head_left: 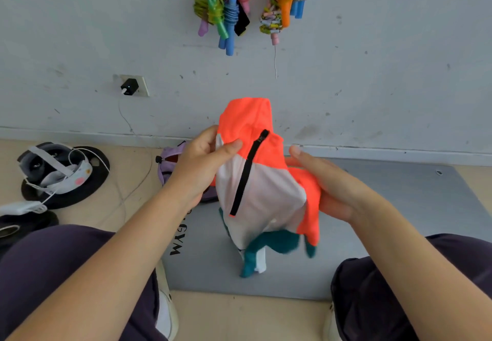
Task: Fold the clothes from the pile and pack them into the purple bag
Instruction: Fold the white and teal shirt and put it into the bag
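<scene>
Scuffed grey wall (pixel 372 48) behind, beige floor (pixel 253 316) below, grey mat (pixel 399 207) laid against the skirting. Held up over the mat: jacket (pixel 262 181), orange, white and teal, black zip (pixel 246 173) running down its front, lower teal part hanging near the mat, slightly blurred. Pinched at its upper left edge by left hand (pixel 202 166), thumb on the front, fingers curled behind the cloth. Cradled from the right by right hand (pixel 327 183), thumb stretched toward the orange collar, orange cloth draped across the palm, fingers hidden under it; how tightly closed, could not tell. Purple bag (pixel 170 158) lay on the floor at the mat's far left corner, largely hidden behind the left hand and the jacket, its top apparently unzipped. Left of that: headset (pixel 54 167) with white straps resting on a black disc (pixel 66 178), white cable trailing beside. Charger (pixel 129 86) plugged into a wall socket, thin wire dropping to the floor. Bundles of coloured skipping ropes (pixel 226 8) hung high on the wall. Dark trouser legs (pixel 53 274) framed both sides.
</scene>
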`<state>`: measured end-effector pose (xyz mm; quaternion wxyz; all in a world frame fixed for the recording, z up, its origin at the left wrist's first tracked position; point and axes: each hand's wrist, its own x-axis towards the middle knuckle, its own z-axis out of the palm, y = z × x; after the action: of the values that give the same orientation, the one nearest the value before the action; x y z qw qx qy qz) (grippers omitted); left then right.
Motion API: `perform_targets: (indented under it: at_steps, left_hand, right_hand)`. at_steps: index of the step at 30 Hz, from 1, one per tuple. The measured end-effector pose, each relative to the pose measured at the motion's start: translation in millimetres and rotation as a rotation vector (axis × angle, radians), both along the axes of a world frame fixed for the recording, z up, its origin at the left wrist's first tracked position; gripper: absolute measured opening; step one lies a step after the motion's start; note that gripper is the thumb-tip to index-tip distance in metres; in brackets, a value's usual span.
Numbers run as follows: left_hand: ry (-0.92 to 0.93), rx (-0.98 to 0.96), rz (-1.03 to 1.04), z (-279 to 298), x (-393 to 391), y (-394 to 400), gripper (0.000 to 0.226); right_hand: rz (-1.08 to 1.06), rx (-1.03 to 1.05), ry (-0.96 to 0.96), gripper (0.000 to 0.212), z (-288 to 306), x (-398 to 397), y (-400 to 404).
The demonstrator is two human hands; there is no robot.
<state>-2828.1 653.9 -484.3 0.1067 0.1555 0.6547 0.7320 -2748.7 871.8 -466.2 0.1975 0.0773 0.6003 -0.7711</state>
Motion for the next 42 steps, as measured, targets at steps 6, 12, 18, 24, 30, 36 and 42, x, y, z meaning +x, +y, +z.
perform_targets:
  at_steps: [6,12,18,24,30,36,42]
  left_hand:
    - [0.015,-0.029,-0.034,4.8,4.5,0.2,0.025]
    - [-0.043,-0.231,-0.070,-0.2,2.9,-1.7,0.062]
    - [-0.228,-0.243,-0.391,-3.4,2.0,-13.0,0.025]
    - [-0.027,-0.547,-0.250,-2.9,-11.1,-24.9,0.016]
    - [0.355,-0.691,-0.061,-10.2,-14.1,-24.9,0.040]
    - [0.090,-0.534,-0.087,-2.8,-4.2,-17.0,0.072]
    - [0.040,-0.556,-0.123,-0.2,-7.6,-24.8,0.077]
  right_hand:
    - [-0.154,-0.010,0.040,0.060,-3.9,-2.3,-3.4]
    - [-0.309,-0.109,0.218,0.068,0.4,-5.5,9.4]
    - [-0.267,0.012,0.324,0.051,2.2,-6.5,24.3]
    - [-0.328,0.350,0.374,0.025,0.4,-7.2,38.3]
    - [-0.227,0.787,0.344,0.009,-12.3,-8.8,37.2]
    - [-0.245,0.733,0.307,0.020,-14.9,-9.3,32.7]
    - [0.152,0.634,0.214,0.040,0.5,2.7,28.9]
